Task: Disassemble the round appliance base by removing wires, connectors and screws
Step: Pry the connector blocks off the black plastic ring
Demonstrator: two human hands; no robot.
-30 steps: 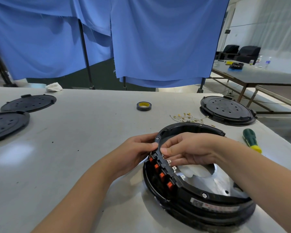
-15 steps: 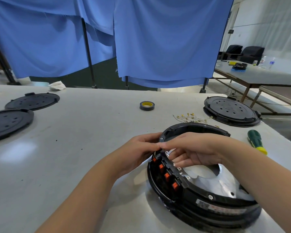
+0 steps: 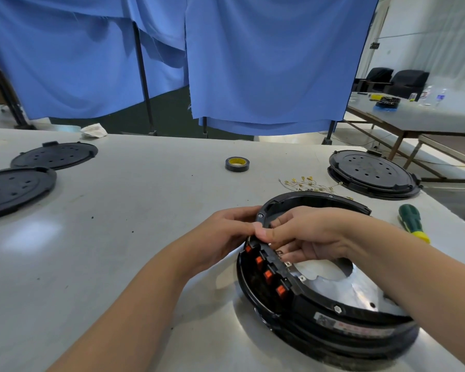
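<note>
The round black appliance base point(image 3: 333, 326) lies on the grey table in front of me, with a shiny metal plate point(image 3: 360, 288) inside and a row of orange connectors point(image 3: 267, 275) on its left rim. My left hand point(image 3: 226, 232) grips the outside of that rim just above the connectors. My right hand point(image 3: 306, 232) reaches over the rim from inside, thumb pressed on the rim's top edge and fingers curled down by the small metal terminals point(image 3: 287, 263). What the fingertips hold is hidden.
A green and yellow screwdriver point(image 3: 412, 222) lies right of the base. Loose wires with brass terminals point(image 3: 306, 183) lie behind it. A tape roll point(image 3: 236, 164) sits mid-table. Another black base point(image 3: 371, 173) stands far right; two black covers point(image 3: 55, 155) point(image 3: 14, 189) lie far left.
Both hands have stayed on the left rim. My right thumb has shifted up onto the rim's top edge, meeting the left fingertips. The view has moved slightly.
</note>
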